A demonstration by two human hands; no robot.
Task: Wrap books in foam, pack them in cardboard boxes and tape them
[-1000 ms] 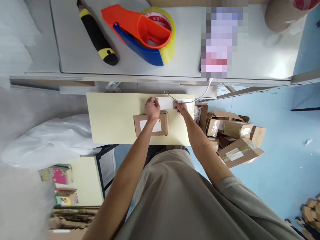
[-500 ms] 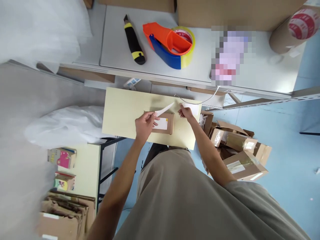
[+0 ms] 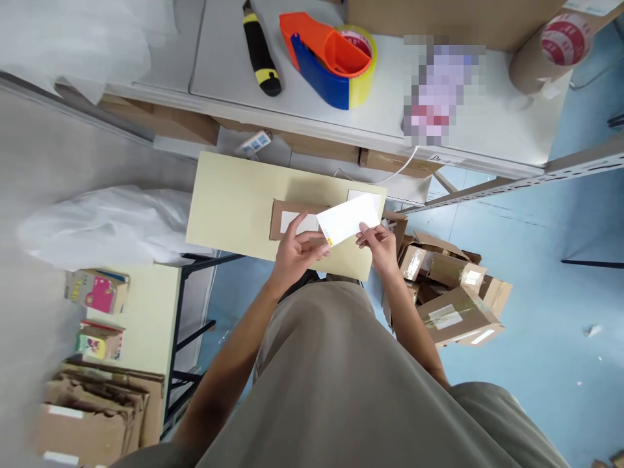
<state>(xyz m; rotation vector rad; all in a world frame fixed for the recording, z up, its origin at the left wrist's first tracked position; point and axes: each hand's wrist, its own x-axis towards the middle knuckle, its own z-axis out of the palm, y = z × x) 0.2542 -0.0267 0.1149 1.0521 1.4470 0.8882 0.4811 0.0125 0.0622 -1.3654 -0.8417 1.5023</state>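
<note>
Both my hands hold a white label sheet (image 3: 347, 219) up over a small pale yellow table (image 3: 229, 201). My left hand (image 3: 296, 250) pinches its lower left corner and my right hand (image 3: 377, 246) pinches its lower right edge. Under the sheet a small cardboard box (image 3: 287, 218) with a white label lies flat on the table. Another white sheet (image 3: 363, 195) lies at the table's far right corner.
A grey shelf (image 3: 302, 123) beyond the table carries a black and yellow utility knife (image 3: 260, 52), an orange and blue tape dispenser (image 3: 329, 58) and a brown tape roll (image 3: 550, 49). Taped cardboard boxes (image 3: 448, 286) are piled on the blue floor at right. White plastic wrap (image 3: 97, 221) lies left.
My hands pulled back from the table's far edge toward me, lifting the white label sheet off the table and holding it flat above the box.
</note>
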